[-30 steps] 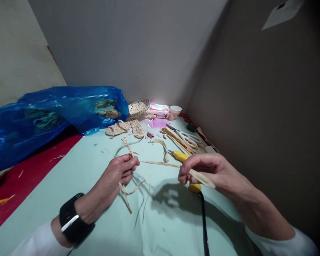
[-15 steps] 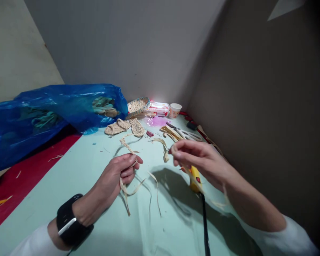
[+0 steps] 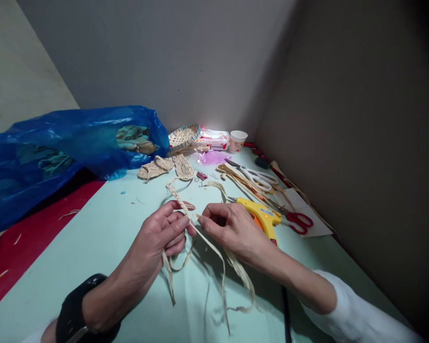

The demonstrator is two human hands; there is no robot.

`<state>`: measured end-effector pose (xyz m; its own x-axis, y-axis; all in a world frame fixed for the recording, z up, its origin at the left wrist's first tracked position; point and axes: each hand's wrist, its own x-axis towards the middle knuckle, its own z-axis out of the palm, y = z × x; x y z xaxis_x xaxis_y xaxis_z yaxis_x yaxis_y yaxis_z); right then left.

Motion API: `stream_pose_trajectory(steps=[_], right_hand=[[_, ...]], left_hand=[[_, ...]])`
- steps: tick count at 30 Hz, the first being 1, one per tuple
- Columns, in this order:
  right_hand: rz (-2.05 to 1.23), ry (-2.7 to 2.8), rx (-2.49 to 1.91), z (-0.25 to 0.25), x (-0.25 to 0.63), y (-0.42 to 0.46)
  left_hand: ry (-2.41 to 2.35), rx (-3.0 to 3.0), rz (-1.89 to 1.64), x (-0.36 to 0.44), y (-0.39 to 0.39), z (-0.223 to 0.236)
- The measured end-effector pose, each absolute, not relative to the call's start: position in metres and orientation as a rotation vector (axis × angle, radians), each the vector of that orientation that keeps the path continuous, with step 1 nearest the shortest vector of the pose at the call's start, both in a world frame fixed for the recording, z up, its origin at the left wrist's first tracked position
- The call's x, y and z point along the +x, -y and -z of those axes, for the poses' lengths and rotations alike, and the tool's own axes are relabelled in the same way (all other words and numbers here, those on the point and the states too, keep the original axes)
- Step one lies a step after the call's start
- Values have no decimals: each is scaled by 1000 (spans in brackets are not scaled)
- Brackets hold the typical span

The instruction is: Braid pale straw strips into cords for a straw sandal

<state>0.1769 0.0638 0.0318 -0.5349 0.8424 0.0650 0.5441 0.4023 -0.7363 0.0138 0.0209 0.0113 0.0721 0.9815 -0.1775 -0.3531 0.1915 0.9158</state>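
The table [image 3: 103,228] is covered in pale green, with red [image 3: 39,233] exposed at the left. At the back are placed a blue plastic bag [image 3: 82,128], a woven basket [image 3: 183,138], a packet [image 3: 214,139] and a paper cup [image 3: 238,142]. Two braided pieces [image 3: 155,167] are laid in front of the basket, near a dark red clip [image 3: 201,176]. At the right are spread tan strips [image 3: 240,183], white-handled scissors [image 3: 259,178], a yellow glue gun [image 3: 266,213] and a white sheet [image 3: 321,229], partly overlapped by red-handled scissors [image 3: 302,224].

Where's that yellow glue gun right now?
In the head view, the yellow glue gun lies right of centre on the pale green tabletop, just beyond the right hand and left of the red-handled scissors.
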Motion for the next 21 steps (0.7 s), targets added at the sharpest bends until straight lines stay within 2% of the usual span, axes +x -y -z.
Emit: stream_pose_trajectory(steps=[12,21], right_hand=[[-1013,2320,-989,-34,183,-58],[-997,2336,-996,-28,180,-53]], left_hand=[[-1086,913,-1222,15,-21,-10],[-1209,963,-1279,17,-22,-8]])
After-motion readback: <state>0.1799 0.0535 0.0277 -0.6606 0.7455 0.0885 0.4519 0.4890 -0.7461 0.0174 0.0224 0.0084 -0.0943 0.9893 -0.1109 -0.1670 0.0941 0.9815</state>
